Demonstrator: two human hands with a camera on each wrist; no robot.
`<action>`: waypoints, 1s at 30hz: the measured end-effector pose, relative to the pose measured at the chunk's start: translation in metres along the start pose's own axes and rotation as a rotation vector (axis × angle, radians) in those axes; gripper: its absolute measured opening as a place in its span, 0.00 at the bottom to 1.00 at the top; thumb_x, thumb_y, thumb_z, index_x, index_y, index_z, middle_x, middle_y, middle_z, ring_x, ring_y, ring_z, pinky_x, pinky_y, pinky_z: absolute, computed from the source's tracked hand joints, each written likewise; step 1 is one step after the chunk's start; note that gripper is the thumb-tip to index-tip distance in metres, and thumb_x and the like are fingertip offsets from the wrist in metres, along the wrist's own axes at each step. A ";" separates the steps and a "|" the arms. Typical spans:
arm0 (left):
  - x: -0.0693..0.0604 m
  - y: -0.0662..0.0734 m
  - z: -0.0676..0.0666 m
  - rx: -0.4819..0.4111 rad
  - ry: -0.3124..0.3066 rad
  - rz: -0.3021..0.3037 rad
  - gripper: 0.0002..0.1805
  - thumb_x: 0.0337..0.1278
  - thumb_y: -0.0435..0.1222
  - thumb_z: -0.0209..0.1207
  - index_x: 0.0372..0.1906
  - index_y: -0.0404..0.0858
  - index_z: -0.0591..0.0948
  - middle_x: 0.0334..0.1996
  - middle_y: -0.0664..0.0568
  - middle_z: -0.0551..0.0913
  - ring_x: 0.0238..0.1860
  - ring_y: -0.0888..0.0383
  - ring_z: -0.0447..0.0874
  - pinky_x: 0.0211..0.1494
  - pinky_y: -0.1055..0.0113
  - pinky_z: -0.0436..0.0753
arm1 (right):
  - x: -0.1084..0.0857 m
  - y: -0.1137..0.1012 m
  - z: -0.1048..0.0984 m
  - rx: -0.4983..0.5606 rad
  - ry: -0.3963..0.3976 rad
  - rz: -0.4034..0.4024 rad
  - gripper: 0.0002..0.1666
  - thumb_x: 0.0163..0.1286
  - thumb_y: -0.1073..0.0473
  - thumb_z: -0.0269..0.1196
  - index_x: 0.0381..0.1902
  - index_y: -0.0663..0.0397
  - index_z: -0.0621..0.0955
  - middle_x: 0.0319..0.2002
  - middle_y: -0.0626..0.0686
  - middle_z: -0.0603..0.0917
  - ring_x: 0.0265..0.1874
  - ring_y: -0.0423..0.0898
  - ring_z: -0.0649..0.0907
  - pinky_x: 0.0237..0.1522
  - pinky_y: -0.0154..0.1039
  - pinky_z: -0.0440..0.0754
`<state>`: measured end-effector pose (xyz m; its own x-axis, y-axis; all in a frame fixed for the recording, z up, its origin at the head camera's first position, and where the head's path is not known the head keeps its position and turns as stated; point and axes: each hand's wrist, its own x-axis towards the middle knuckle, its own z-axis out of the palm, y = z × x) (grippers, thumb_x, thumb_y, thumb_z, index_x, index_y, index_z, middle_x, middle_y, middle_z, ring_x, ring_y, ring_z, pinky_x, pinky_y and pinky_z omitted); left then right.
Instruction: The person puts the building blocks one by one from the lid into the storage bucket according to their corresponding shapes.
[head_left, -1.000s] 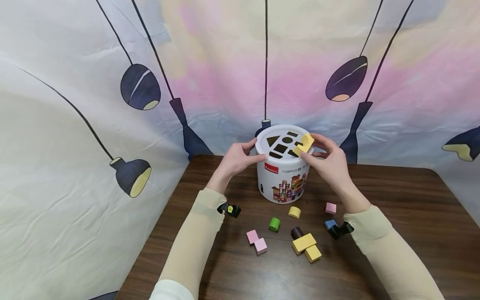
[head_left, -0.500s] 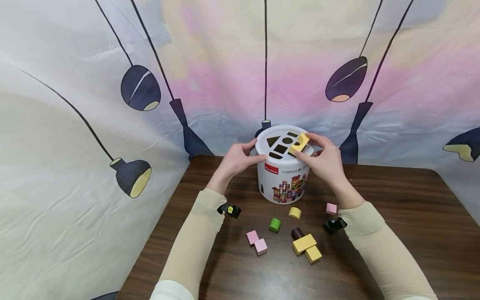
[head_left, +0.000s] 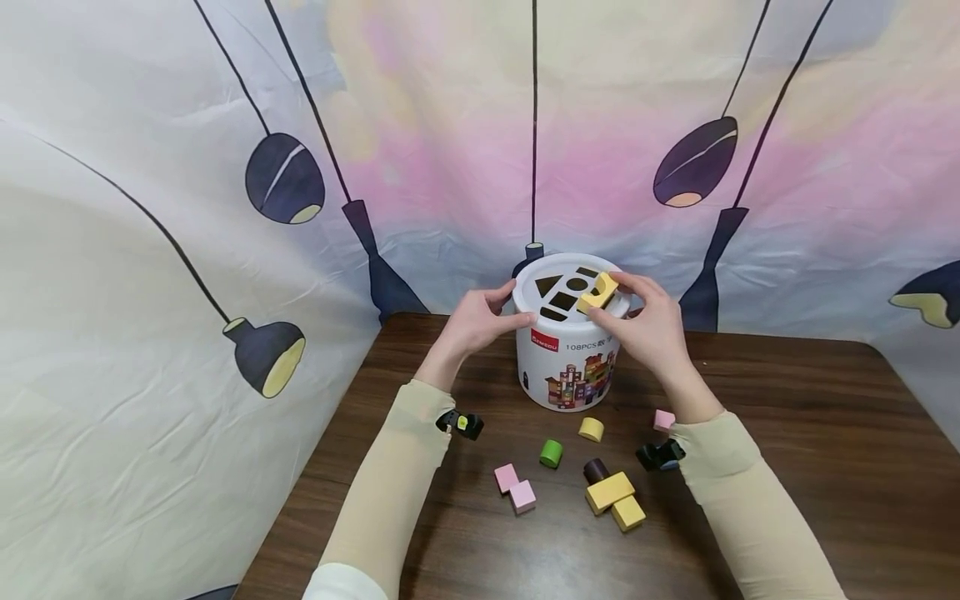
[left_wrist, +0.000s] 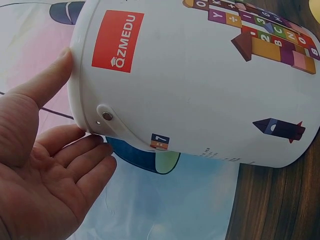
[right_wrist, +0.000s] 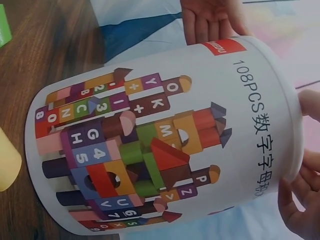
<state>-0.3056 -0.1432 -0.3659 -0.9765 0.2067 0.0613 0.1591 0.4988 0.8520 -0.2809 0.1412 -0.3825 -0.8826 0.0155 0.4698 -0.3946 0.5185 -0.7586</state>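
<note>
A white lidded bucket of toy blocks stands upright near the table's back edge. Its lid has cut-outs of several shapes. My left hand touches the rim at the left with thumb and fingertips; in the left wrist view its fingers are nearly straight. Between the thumb and fingers of my right hand, a yellow arch block is pinched, tilted over the right-hand holes of the lid. Whether part of it is in a hole cannot be told. The right wrist view hides that block.
On the dark wooden table lie a yellow half-round block, a green block, pink cubes, a dark cylinder and yellow blocks. Another pink cube lies by the right wrist camera. A printed cloth hangs behind.
My right hand has shifted left with the yellow arch block, bringing it further over the lid and turning it slightly. The left hand and bucket stay in place.
</note>
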 end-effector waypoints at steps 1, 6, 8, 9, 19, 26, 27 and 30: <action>0.000 0.000 0.000 0.000 0.000 -0.001 0.48 0.59 0.54 0.78 0.81 0.48 0.70 0.80 0.44 0.68 0.76 0.46 0.71 0.72 0.51 0.78 | 0.000 0.000 0.000 -0.002 -0.002 0.002 0.40 0.64 0.49 0.79 0.71 0.56 0.82 0.65 0.60 0.81 0.57 0.57 0.81 0.48 0.52 0.82; -0.001 -0.001 0.001 -0.007 0.003 -0.004 0.48 0.58 0.54 0.78 0.81 0.48 0.70 0.80 0.44 0.68 0.76 0.47 0.72 0.72 0.52 0.77 | 0.001 0.001 -0.001 -0.021 -0.022 0.003 0.40 0.64 0.49 0.79 0.71 0.57 0.81 0.67 0.61 0.80 0.60 0.59 0.80 0.52 0.56 0.82; -0.001 -0.002 0.001 -0.009 0.005 -0.003 0.48 0.58 0.53 0.78 0.81 0.48 0.70 0.80 0.44 0.68 0.76 0.47 0.72 0.72 0.52 0.78 | 0.002 0.002 0.000 -0.029 -0.031 0.006 0.40 0.64 0.49 0.78 0.71 0.57 0.81 0.67 0.62 0.80 0.62 0.60 0.79 0.54 0.58 0.82; -0.001 -0.002 0.001 -0.011 0.007 -0.002 0.48 0.59 0.53 0.78 0.81 0.48 0.70 0.80 0.43 0.68 0.76 0.47 0.72 0.72 0.52 0.78 | 0.002 0.002 0.000 -0.033 -0.035 0.008 0.40 0.65 0.49 0.78 0.72 0.57 0.81 0.68 0.62 0.79 0.63 0.60 0.78 0.56 0.59 0.81; 0.001 -0.004 0.002 -0.008 0.019 0.007 0.48 0.58 0.53 0.78 0.80 0.48 0.71 0.79 0.43 0.69 0.75 0.47 0.73 0.71 0.52 0.78 | 0.002 0.000 0.001 -0.046 -0.040 0.010 0.41 0.66 0.49 0.77 0.73 0.58 0.80 0.69 0.62 0.78 0.66 0.63 0.77 0.63 0.63 0.78; 0.000 -0.004 0.003 -0.023 0.022 0.008 0.47 0.58 0.52 0.79 0.80 0.48 0.71 0.79 0.43 0.69 0.75 0.47 0.74 0.71 0.52 0.79 | -0.001 -0.001 0.001 -0.061 -0.029 0.007 0.40 0.66 0.48 0.76 0.72 0.58 0.80 0.68 0.62 0.79 0.67 0.62 0.77 0.64 0.63 0.78; 0.000 -0.004 0.003 -0.026 0.022 0.010 0.47 0.58 0.52 0.79 0.80 0.48 0.71 0.79 0.43 0.70 0.75 0.47 0.74 0.71 0.52 0.79 | -0.001 -0.002 0.001 -0.062 -0.027 0.007 0.40 0.66 0.48 0.76 0.72 0.58 0.80 0.68 0.62 0.79 0.67 0.62 0.77 0.64 0.63 0.78; 0.000 -0.004 0.002 -0.030 0.020 0.013 0.47 0.58 0.52 0.79 0.80 0.48 0.71 0.79 0.43 0.69 0.75 0.47 0.74 0.71 0.52 0.79 | -0.002 -0.003 0.001 -0.069 -0.021 0.005 0.40 0.66 0.48 0.76 0.72 0.58 0.80 0.68 0.62 0.79 0.67 0.63 0.77 0.64 0.64 0.77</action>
<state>-0.3059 -0.1430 -0.3704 -0.9771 0.1962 0.0823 0.1675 0.4706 0.8663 -0.2780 0.1390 -0.3811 -0.8899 0.0007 0.4561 -0.3725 0.5760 -0.7277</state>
